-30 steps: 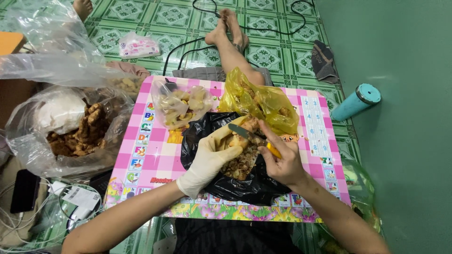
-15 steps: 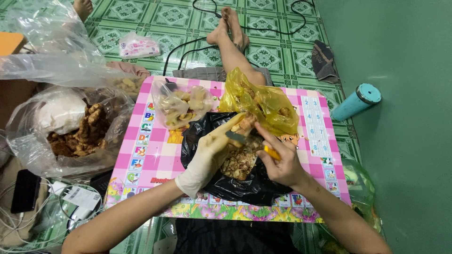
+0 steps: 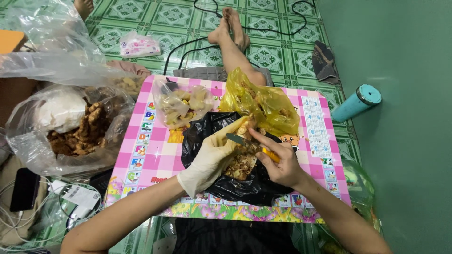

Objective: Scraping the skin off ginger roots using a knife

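We see the left hand (image 3: 212, 157), sheathed in a thin cream rubber glove, closed around a knobbly, pale piece of ginger root (image 3: 245, 129) held just above the black plastic bag (image 3: 207, 136). The bare right hand (image 3: 280, 162) is clenched on a small knife (image 3: 245, 142) with a yellow handle, its dull grey blade laid against the root. Below them, brown crumbly peelings (image 3: 240, 164) lie heaped in the crinkled, glossy black bag, which is spread open on the worktop (image 3: 150, 150), a low pink-checked surface printed with small coloured picture squares. Touching the black bag at its far side sits a translucent yellow bag (image 3: 263, 103), puckered and partly filled with lumpy pieces, and beside it a clear bag (image 3: 181, 106) of pale chunks. Off the worktop to the left, a large clear sack (image 3: 70, 127) holds gnarled brown roots. A smooth teal cylindrical bottle (image 3: 357, 102) lies on the green patterned floor tiles (image 3: 179, 19) by the wall.
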